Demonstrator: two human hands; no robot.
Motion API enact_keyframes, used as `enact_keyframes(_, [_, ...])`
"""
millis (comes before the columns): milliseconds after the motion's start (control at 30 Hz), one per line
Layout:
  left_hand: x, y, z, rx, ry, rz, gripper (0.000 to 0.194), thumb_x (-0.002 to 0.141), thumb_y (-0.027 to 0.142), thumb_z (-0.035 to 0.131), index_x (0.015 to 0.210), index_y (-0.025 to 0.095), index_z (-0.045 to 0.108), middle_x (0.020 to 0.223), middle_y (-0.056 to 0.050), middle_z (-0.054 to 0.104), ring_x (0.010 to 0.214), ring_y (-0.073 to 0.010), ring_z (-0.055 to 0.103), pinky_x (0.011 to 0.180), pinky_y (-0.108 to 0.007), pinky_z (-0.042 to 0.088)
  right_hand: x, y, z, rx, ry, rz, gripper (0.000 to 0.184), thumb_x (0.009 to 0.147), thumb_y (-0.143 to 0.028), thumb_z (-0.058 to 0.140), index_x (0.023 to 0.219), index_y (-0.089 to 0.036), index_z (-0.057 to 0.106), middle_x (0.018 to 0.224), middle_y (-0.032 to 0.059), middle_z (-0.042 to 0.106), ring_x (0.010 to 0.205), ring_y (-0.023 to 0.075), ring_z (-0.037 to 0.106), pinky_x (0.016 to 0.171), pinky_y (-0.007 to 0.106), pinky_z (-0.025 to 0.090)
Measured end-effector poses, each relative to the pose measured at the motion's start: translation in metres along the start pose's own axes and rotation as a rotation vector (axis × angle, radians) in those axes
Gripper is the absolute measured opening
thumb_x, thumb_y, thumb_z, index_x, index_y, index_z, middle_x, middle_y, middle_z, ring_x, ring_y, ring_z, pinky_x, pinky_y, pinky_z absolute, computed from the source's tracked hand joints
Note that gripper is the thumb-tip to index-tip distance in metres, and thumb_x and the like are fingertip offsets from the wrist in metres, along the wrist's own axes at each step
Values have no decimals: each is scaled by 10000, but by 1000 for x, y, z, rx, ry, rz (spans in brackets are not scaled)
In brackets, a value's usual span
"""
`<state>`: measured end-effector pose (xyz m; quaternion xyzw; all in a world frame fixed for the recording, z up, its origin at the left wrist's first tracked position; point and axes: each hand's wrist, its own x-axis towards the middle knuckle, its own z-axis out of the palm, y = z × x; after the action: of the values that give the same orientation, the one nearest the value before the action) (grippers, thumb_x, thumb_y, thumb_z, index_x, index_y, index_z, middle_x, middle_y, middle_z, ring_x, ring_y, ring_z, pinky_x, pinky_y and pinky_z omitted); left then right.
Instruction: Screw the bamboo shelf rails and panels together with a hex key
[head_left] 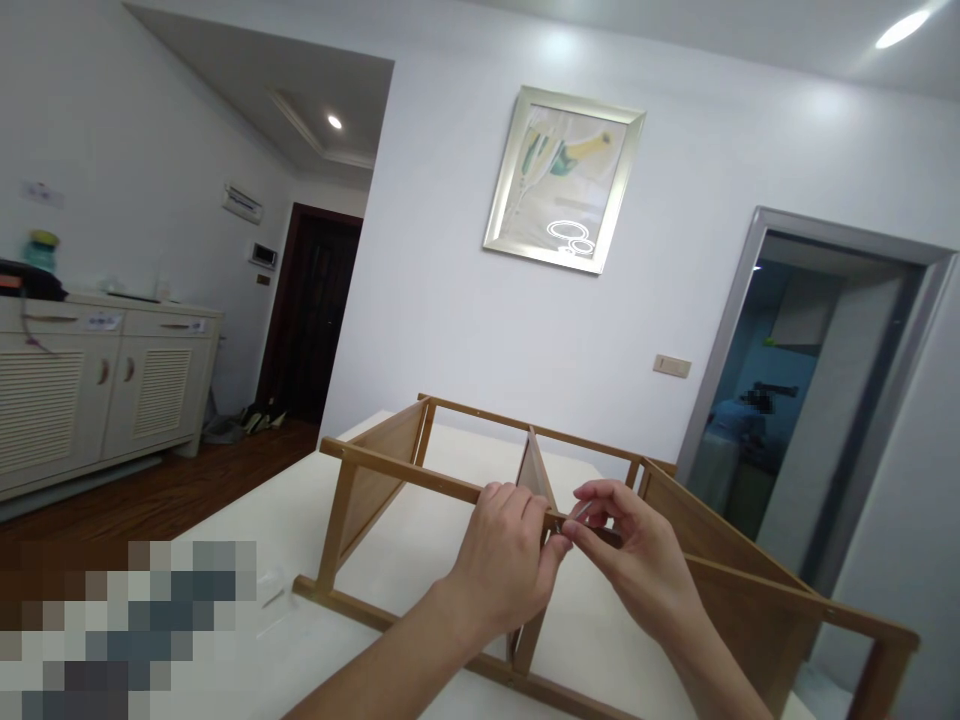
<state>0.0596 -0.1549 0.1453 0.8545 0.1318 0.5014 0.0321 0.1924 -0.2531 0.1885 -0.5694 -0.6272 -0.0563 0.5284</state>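
Observation:
A brown wooden shelf frame lies on its side on the white table, with several panels set between its rails. My left hand is wrapped over the upper front rail by the middle panel, its thumb close to the joint. Just right of it, my right hand pinches a thin silver metal rod, which looks like a hex key. The rod's end is at a small metal fitting at the joint, partly hidden by the fingertips.
The white table carries a small clear plastic bag left of the frame. Behind stand a white wall with a framed picture and an open doorway, where another person is partly visible. A white cabinet is at the left.

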Motion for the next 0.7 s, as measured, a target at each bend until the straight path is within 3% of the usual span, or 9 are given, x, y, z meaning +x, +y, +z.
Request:
enact_keyframes(100, [0, 0, 1, 13, 4, -4, 92, 929, 234, 532, 954, 177, 600, 884, -74, 635, 855, -269, 562, 810, -465, 455, -1, 2, -2, -48, -2, -50, 138, 848, -330, 712, 893, -218, 645, 768, 17, 685, 675, 159, 644, 628, 265, 547])
enact_keyframes(200, [-1, -1, 4, 41, 31, 4, 86, 944, 221, 520, 955, 181, 595, 864, -63, 637, 834, -263, 564, 799, -453, 457, -5, 11, -6, -125, 1, -201, 146, 904, -290, 676, 1036, -230, 661, 804, 18, 699, 714, 163, 666, 637, 262, 554])
enact_keyframes(333, [-3, -5, 13, 105, 99, 71, 119, 985, 250, 489, 964, 178, 582, 857, -64, 631, 824, -258, 565, 780, -430, 452, -12, 31, -11, -459, 90, -567, 418, 952, -159, 606, 1356, -256, 561, 916, 45, 721, 776, 176, 653, 709, 307, 525])
enact_keyframes(400, [-3, -8, 17, 159, 141, 116, 168, 1010, 286, 462, 968, 169, 574, 857, -71, 628, 808, -255, 563, 773, -423, 447, -14, 40, -12, -627, 129, -670, 528, 957, -141, 602, 1457, -253, 475, 955, 60, 733, 764, 179, 653, 702, 315, 498])
enact_keyframes(533, [-4, -13, 23, 231, 195, 181, 245, 1036, 350, 419, 993, 158, 565, 845, -70, 624, 791, -248, 568, 781, -410, 438, -16, 49, -9, -802, 192, -720, 634, 976, -165, 594, 1550, -222, 331, 923, 61, 736, 716, 168, 643, 656, 303, 434])
enact_keyframes(700, [-4, -15, 24, 263, 199, 214, 269, 1044, 369, 396, 1003, 160, 560, 830, -65, 618, 780, -245, 567, 769, -398, 431, -18, 50, -3, -856, 217, -721, 682, 980, -180, 591, 1572, -163, 252, 757, 15, 678, 617, 165, 542, 617, 315, 357])
